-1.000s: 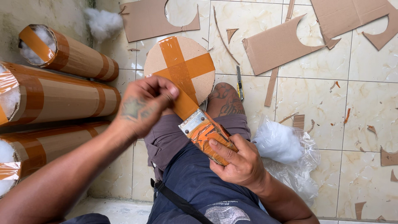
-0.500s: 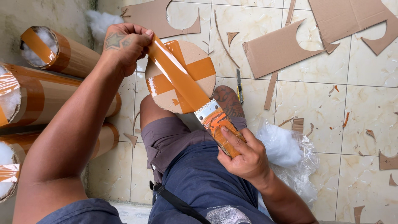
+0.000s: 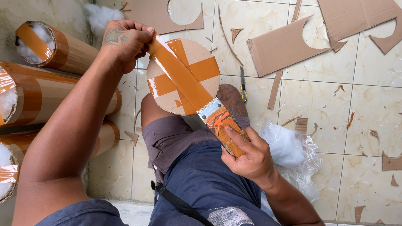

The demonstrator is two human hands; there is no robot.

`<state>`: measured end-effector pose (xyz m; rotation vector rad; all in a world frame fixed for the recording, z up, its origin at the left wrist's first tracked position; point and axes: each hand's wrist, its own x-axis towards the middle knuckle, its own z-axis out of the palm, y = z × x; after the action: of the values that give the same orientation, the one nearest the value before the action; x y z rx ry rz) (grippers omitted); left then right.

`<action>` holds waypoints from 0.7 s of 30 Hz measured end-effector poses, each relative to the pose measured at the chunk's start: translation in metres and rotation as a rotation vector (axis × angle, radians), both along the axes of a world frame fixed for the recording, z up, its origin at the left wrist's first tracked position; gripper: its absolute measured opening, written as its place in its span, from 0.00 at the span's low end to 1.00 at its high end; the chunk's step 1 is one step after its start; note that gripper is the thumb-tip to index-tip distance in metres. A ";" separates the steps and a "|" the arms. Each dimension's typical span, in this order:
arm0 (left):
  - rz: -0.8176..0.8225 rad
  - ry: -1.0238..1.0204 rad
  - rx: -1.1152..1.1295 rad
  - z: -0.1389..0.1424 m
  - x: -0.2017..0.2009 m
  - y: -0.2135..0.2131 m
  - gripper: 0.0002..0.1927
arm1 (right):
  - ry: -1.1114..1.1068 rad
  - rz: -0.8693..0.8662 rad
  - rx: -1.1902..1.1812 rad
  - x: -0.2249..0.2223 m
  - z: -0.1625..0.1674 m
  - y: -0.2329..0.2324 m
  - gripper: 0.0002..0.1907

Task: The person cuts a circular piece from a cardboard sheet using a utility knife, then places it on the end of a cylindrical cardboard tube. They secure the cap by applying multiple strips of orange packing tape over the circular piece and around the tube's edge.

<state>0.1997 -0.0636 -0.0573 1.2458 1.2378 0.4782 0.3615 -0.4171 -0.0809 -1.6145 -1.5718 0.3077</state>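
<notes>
Between the two hands a strip of orange-brown tape runs taut on a diagonal across the cardboard disc propped on the knee. Left hand fingers pinch its upper end; right hand fingers are clamped on the tape dispenser below. Taped cardboard tubes lie beyond the left hand.

Cardboard offcuts, utility knife, perhaps stuffing bag, taped tubes

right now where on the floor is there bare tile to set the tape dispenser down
Bare tile lies right of the plastic bag of stuffing, below the notched cardboard sheet, with only small scraps. Another patch sits between the cardboard tubes and the knee. Crowded: the top edge and around the cardboard disc.
</notes>
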 end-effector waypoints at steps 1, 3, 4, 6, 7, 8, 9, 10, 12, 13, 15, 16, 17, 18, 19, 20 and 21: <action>0.000 -0.011 -0.005 0.000 0.000 0.000 0.06 | 0.004 -0.001 0.001 0.000 0.000 -0.001 0.35; 0.000 -0.009 -0.007 0.000 0.000 0.001 0.06 | 0.013 -0.003 0.003 0.000 0.000 -0.002 0.35; 0.000 -0.008 -0.012 -0.001 0.000 0.000 0.06 | 0.014 -0.003 -0.007 0.000 -0.001 -0.003 0.35; -0.010 -0.022 -0.013 -0.004 0.001 0.000 0.06 | 0.014 -0.003 -0.020 0.000 -0.004 -0.004 0.35; -0.013 -0.028 -0.014 -0.005 0.001 -0.001 0.06 | 0.010 -0.004 -0.011 0.000 -0.007 -0.005 0.35; -0.003 -0.035 -0.035 -0.007 0.001 -0.002 0.06 | 0.007 -0.004 -0.002 0.000 -0.010 -0.005 0.36; 0.009 -0.041 -0.053 -0.010 0.003 -0.003 0.06 | 0.005 -0.002 0.009 0.000 -0.014 -0.005 0.36; 0.022 -0.047 -0.070 -0.011 0.003 -0.004 0.06 | 0.009 0.004 0.031 0.000 -0.018 -0.003 0.36; 0.021 -0.079 -0.095 -0.015 0.002 -0.009 0.06 | 0.024 0.014 0.066 -0.001 -0.029 -0.001 0.37; 0.018 -0.097 -0.109 -0.017 0.002 -0.011 0.06 | 0.026 0.014 0.076 -0.003 -0.033 0.000 0.38; -0.040 -0.095 0.016 -0.020 0.001 -0.014 0.07 | 0.023 0.013 0.109 -0.004 -0.043 0.003 0.38; -0.065 -0.092 0.078 -0.021 0.000 -0.016 0.07 | 0.022 0.015 0.138 -0.004 -0.047 0.005 0.39; -0.043 -0.147 -0.018 -0.022 -0.002 -0.018 0.08 | 0.021 0.017 0.163 -0.005 -0.050 0.005 0.39; -0.022 -0.206 -0.108 -0.023 -0.003 -0.020 0.08 | 0.017 0.019 0.194 -0.005 -0.053 0.007 0.40; -0.002 -0.268 -0.188 -0.023 -0.004 -0.020 0.09 | 0.022 0.025 0.203 -0.004 -0.057 0.009 0.40; 0.043 -0.250 -0.262 -0.024 -0.004 -0.021 0.08 | 0.030 0.029 0.212 -0.005 -0.059 0.009 0.40; 0.087 -0.230 -0.350 -0.027 -0.004 -0.024 0.09 | 0.039 0.028 0.206 -0.006 -0.060 0.008 0.40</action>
<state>0.1957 -0.0878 -0.0840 0.8199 1.1253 0.4318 0.3555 -0.4089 -0.1411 -1.4214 -1.5438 0.1844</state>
